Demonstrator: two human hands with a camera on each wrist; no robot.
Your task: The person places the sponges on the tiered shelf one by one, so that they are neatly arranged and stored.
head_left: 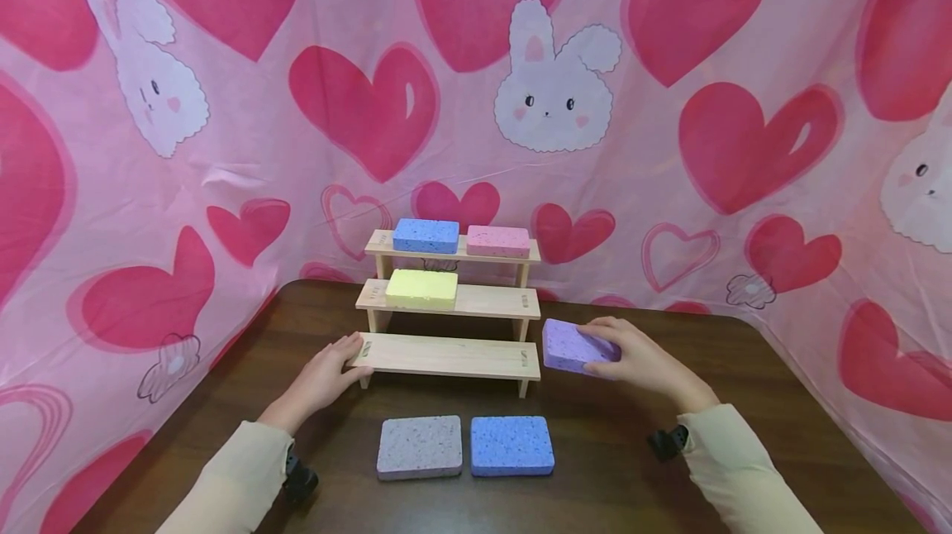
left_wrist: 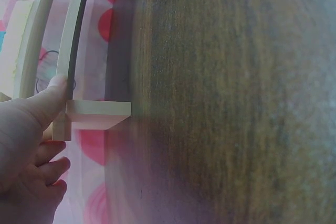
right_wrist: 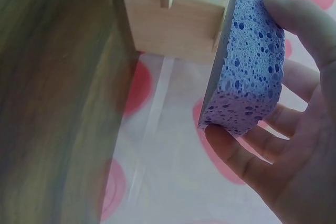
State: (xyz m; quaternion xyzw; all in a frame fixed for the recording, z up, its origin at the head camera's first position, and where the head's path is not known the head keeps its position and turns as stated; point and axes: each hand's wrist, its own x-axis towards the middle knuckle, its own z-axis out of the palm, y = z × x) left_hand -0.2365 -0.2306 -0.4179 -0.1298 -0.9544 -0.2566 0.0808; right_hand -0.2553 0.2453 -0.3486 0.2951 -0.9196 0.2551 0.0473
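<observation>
In the head view, my right hand (head_left: 640, 356) grips a purple sponge (head_left: 568, 345) by its right end, holding it above the table just right of the shelf's lowest step. The right wrist view shows the thumb on one side of the pitted sponge (right_wrist: 252, 45) and fingers at its edge. My left hand (head_left: 325, 377) holds the left end of the lowest step of a three-step wooden display shelf (head_left: 454, 355). In the left wrist view, its thumb lies against the board (left_wrist: 73, 40) and the other fingers are curled at the far side.
On the top step sit a blue sponge (head_left: 426, 236) and a pink sponge (head_left: 498, 241). A yellow sponge (head_left: 421, 289) lies on the middle step's left part. A grey sponge (head_left: 420, 447) and another blue sponge (head_left: 511, 445) lie on the brown table (head_left: 610, 484). A heart-patterned cloth (head_left: 461, 121) hangs behind.
</observation>
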